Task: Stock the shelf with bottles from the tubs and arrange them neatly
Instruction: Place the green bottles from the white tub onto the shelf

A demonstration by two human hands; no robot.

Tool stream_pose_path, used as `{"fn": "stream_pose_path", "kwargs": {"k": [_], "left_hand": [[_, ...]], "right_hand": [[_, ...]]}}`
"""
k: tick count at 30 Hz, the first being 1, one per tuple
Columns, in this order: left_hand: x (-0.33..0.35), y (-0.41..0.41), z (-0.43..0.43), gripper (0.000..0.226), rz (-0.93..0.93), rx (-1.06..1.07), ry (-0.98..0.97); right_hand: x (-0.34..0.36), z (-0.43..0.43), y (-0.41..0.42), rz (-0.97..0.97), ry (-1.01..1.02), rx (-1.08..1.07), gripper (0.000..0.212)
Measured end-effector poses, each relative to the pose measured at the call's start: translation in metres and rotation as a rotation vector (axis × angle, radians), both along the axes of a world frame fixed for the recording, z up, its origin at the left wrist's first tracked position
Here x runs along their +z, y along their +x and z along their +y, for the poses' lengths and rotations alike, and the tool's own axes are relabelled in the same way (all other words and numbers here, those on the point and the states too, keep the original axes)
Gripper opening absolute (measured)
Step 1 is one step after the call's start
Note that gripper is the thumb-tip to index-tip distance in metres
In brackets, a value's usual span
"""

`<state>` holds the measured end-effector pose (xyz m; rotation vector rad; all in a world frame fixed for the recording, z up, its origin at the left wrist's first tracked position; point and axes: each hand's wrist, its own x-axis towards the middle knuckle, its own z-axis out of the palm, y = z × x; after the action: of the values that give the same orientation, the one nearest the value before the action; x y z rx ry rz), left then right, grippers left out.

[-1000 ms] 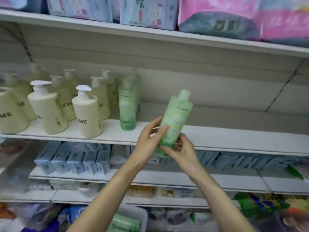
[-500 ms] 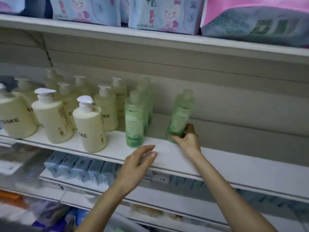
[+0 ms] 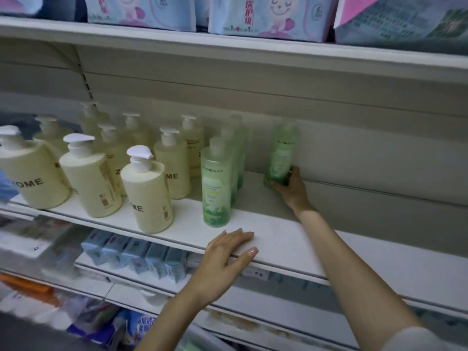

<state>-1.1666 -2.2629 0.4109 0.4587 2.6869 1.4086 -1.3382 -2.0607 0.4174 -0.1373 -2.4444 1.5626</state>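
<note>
Several green bottles (image 3: 216,188) line up on the shelf (image 3: 291,239); another bottle (image 3: 279,158) stands near its back edge, right hand (image 3: 291,188) wrapped round the base. Left hand (image 3: 225,254) rests flat, fingers loose, on the front edge. Stocking looks well short of done, I'd say.

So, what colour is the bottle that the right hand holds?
The bottle in the right hand is pale, translucent green; the head view shows it best.

Pastel packs (image 3: 268,16) above, blue packs (image 3: 141,254) below
</note>
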Motion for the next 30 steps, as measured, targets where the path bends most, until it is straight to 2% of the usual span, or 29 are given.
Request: {"fn": "stream_pose_path", "kwargs": {"k": [4, 9, 13, 16, 19, 24, 27, 30], "left_hand": [[0.002, -0.001, -0.001, 0.035, -0.026, 0.002, 0.050], [0.011, 0.004, -0.007, 0.036, -0.058, -0.006, 0.116], [0.010, 0.028, -0.030, 0.031, -0.040, -0.020, 0.174], [0.003, 0.044, -0.053, 0.031, -0.041, -0.052, 0.176], [-0.002, 0.059, -0.076, 0.033, -0.095, -0.090, 0.191], [-0.026, 0.084, -0.109, 0.018, -0.216, -0.122, 0.310], [-0.044, 0.104, -0.124, 0.015, -0.269, -0.126, 0.367], [-0.066, 0.125, -0.145, 0.017, -0.333, -0.132, 0.352]], "right_hand": [[0.003, -0.005, 0.003, 0.003, 0.004, -0.006, 0.057], [0.011, -0.014, 0.016, -0.086, 0.086, -0.051, 0.058], [0.015, -0.024, 0.041, -0.145, 0.124, -0.136, 0.068], [0.009, -0.036, 0.082, -0.107, 0.011, -0.163, 0.068], [0.009, -0.057, 0.137, -0.054, -0.034, -0.183, 0.058], [0.006, -0.111, 0.217, 0.040, -0.156, -0.164, 0.047], [-0.009, -0.144, 0.258, 0.007, -0.133, -0.105, 0.045], [-0.042, -0.172, 0.291, -0.105, -0.093, -0.057, 0.042]]}}
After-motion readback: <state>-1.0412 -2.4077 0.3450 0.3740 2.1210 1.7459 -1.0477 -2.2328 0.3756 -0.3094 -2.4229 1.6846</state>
